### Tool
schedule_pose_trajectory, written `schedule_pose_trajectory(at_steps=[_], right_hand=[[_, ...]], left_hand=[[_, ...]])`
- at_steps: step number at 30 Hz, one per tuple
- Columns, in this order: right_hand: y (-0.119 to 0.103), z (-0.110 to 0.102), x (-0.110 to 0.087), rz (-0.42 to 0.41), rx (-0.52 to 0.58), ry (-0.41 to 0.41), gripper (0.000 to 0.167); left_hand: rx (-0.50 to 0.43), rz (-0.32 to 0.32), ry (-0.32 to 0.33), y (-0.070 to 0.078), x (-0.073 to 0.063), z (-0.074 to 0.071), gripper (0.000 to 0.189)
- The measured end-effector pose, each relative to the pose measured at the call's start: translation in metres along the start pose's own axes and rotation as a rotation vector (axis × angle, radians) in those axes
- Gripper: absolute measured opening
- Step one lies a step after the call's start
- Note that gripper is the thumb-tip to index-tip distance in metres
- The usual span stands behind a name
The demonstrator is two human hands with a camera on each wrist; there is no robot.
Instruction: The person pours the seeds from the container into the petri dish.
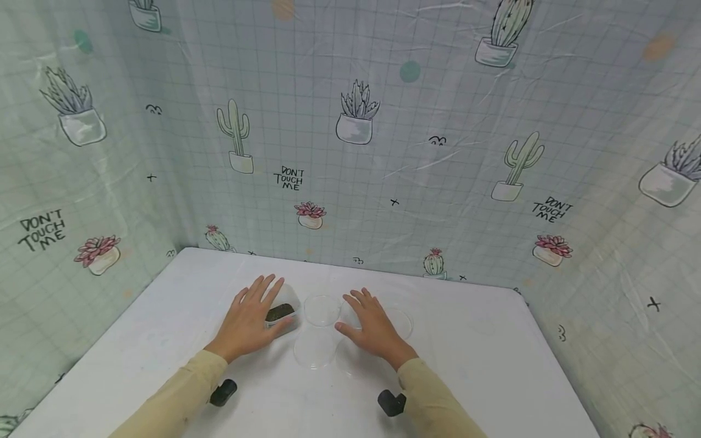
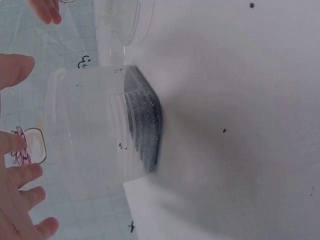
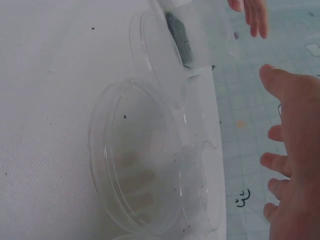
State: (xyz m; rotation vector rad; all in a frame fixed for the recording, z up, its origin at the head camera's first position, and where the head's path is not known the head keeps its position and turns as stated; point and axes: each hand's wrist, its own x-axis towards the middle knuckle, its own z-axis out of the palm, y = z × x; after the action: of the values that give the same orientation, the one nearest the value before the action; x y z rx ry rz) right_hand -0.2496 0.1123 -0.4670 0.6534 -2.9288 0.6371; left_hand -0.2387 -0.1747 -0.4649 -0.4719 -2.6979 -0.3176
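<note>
A clear plastic tub (image 1: 290, 298) with dark green-black granular material (image 2: 145, 120) in its bottom stands upright on the white table. My left hand (image 1: 249, 319) hovers beside and above it, fingers spread and nothing in the grasp. To the right of the tub lie several clear round dishes, like petri dishes; one is the near dish (image 1: 314, 367), another the far dish (image 1: 322, 296). Over the right-hand dishes hangs my right hand (image 1: 372, 325), thumb apart from the fingers, holding nothing. A large dish (image 3: 95, 145) lies below that palm in the right wrist view.
The white table (image 1: 482, 365) reaches back to a cactus-print curtain (image 1: 394, 170), which also hangs along both sides. Small black devices, a left one (image 1: 223, 392) and a right one (image 1: 391, 403), sit by the wrists. Dark specks dot the tabletop.
</note>
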Motion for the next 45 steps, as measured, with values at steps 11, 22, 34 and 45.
schedule_pose_trajectory(at_steps=[11,22,34,45], right_hand=[[-0.002,0.001,0.006,-0.003,0.019,0.002,0.074],[-0.001,0.010,0.008,0.055,-0.033,0.020,0.074],[-0.002,0.015,0.008,0.090,-0.058,0.041,0.069],[0.001,0.014,0.012,0.081,-0.064,0.054,0.067]], left_hand=[[-0.011,-0.008,-0.003,-0.007,-0.001,-0.001,0.081],[-0.085,-0.034,-0.021,-0.007,-0.003,0.007,0.082],[-0.134,-0.044,0.068,-0.007,-0.007,0.012,0.079],[-0.214,-0.100,0.013,-0.013,-0.006,0.017,0.084]])
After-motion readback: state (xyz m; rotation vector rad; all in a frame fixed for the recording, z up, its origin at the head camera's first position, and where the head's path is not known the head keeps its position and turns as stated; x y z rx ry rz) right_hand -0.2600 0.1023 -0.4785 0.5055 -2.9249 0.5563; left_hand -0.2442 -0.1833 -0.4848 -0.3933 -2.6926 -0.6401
